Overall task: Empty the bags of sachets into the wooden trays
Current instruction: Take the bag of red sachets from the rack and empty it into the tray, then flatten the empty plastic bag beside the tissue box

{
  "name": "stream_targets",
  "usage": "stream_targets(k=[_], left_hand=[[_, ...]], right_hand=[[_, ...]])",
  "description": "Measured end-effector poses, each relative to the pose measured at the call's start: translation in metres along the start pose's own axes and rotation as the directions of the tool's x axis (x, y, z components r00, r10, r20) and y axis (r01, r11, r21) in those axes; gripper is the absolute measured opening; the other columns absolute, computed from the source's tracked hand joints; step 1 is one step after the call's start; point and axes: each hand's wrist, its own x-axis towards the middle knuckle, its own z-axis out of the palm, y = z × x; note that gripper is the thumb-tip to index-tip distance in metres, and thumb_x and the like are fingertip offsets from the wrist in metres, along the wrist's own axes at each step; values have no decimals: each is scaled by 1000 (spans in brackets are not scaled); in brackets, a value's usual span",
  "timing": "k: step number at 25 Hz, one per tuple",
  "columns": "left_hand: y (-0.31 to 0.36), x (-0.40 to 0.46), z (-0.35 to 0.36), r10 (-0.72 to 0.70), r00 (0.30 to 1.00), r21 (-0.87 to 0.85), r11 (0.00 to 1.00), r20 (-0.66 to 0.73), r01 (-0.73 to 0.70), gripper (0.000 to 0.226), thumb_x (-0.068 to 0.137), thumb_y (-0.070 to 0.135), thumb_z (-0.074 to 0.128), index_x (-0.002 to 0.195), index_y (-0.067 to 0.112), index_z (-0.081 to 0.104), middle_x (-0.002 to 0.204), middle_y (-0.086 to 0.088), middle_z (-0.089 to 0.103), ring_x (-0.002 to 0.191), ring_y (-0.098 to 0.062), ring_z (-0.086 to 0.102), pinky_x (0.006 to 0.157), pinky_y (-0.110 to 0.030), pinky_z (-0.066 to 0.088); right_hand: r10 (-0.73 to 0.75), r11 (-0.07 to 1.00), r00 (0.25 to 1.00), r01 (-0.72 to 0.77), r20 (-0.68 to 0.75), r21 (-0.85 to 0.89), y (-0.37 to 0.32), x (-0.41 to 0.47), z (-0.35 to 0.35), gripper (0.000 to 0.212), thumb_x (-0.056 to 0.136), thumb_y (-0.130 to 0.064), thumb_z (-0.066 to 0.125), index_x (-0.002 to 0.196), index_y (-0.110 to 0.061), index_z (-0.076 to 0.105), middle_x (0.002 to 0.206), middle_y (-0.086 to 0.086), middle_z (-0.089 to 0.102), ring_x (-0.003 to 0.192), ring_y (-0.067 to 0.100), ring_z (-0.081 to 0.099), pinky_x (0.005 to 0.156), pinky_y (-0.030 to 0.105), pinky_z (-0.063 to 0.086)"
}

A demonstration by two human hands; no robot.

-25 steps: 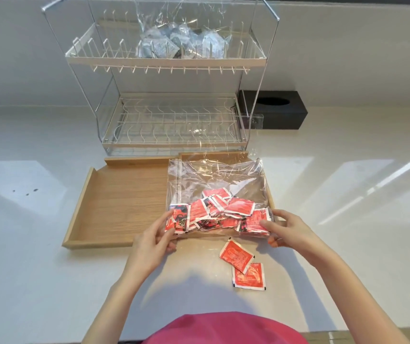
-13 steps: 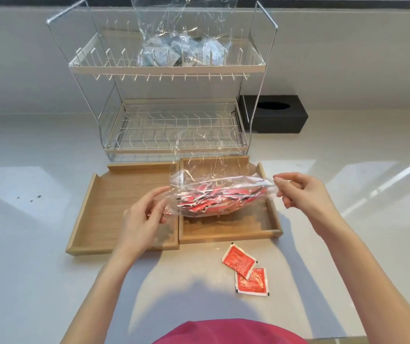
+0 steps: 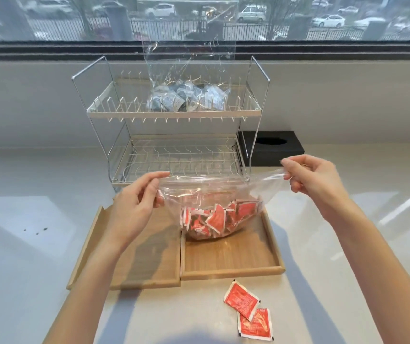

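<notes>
A clear plastic bag (image 3: 268, 186) full of red sachets (image 3: 217, 218) hangs above the right wooden tray (image 3: 233, 259). My left hand (image 3: 136, 202) pinches the bag's left upper corner and my right hand (image 3: 315, 180) pinches its right upper corner, stretching the top edge between them. The sachets sag in the bag's bottom, close over the tray's far part. The left wooden tray (image 3: 149, 266) lies beside it, touching, with nothing in it. A second clear bag of grey-white sachets (image 3: 186, 98) stands on the wire rack's top shelf.
Two loose red sachets (image 3: 247, 310) lie on the white counter in front of the right tray. A two-tier wire dish rack (image 3: 174, 135) stands behind the trays. A black box (image 3: 273, 147) sits to its right, against the wall below a window.
The bag was lifted off the trays and raised. My hands moved from its lower corners to its upper corners and spread apart; the sachets slid to the bottom. The view tilted upward.
</notes>
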Motion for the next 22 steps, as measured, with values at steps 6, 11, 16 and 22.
stream_targets(k=[6,11,16,22], left_hand=[[24,21,-10,60,998,-85,994,-29,-62,30,93,19,41,91,39,63,56,15,55,58,-2,49,68,-20,48],[52,40,-19,134,984,-148,977,-113,-151,28,93,15,41,93,31,64,53,15,53,56,-1,49,65,-15,49],[77,58,-32,195,968,-181,958,-157,-222,27,93,16,42,95,31,63,55,18,57,60,1,53,67,-12,50],[106,80,-51,260,946,-155,944,-191,-291,25,91,15,46,98,34,61,60,24,65,66,5,59,66,-10,50]], right_hand=[[-92,994,996,92,1,53,-34,10,-3,8,86,-15,59,78,-13,61,54,-4,56,36,3,42,43,12,40],[-185,978,983,183,7,104,-72,18,-8,7,86,-16,59,79,-14,61,46,-11,58,38,3,41,41,10,38],[-252,963,968,249,11,98,-98,29,-8,7,85,-18,60,78,-18,62,49,-11,59,41,3,44,45,10,42],[-364,928,931,360,19,98,-129,38,-3,9,85,-17,60,77,-19,61,59,-8,60,48,2,49,51,11,45]])
